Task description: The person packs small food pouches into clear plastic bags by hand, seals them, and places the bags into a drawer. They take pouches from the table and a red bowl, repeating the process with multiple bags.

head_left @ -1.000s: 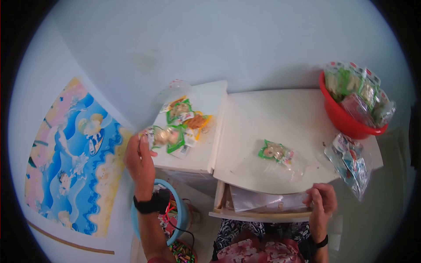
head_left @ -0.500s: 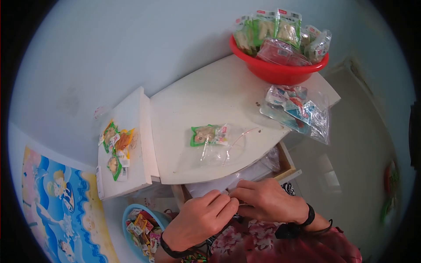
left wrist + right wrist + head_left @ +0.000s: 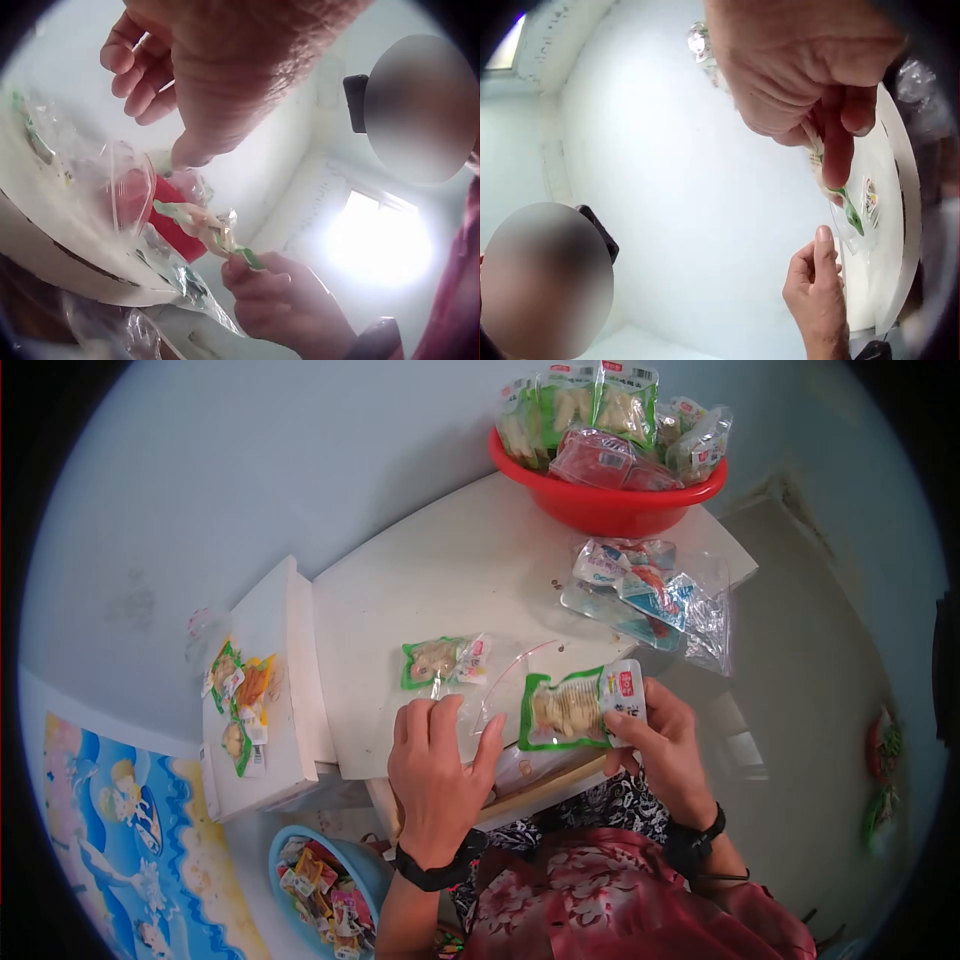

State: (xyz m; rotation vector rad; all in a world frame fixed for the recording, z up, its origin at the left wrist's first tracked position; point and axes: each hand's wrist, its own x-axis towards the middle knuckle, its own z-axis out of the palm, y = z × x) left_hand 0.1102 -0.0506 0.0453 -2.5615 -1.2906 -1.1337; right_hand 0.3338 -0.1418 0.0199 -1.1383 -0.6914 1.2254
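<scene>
My right hand (image 3: 665,750) pinches a clear-and-green sealed snack packet (image 3: 565,705) by its white printed end, thumb on top. Pale food pieces show through the plastic. It hangs above the front edge of the white tabletop (image 3: 470,560). My left hand (image 3: 437,770) is to its left, fingers spread and loosely bent, holding nothing. In the left wrist view its palm is bare. Just beyond it, a similar small packet (image 3: 432,663) lies on the tabletop by a clear zip bag with a red seal line (image 3: 520,658), partly hidden by my left hand.
A red basin (image 3: 610,505) full of snack packets stands at the back right. Clear bags with blue print (image 3: 650,595) overhang the right edge. Several packets (image 3: 240,695) lie on the left cabinet. Below are an open drawer (image 3: 535,790) and a blue bucket (image 3: 290,835) of wrappers.
My left hand has left the packets on the left cabinet; both hands met over the drawer, then parted. The packet now shows in my right hand. The head view has turned right.
</scene>
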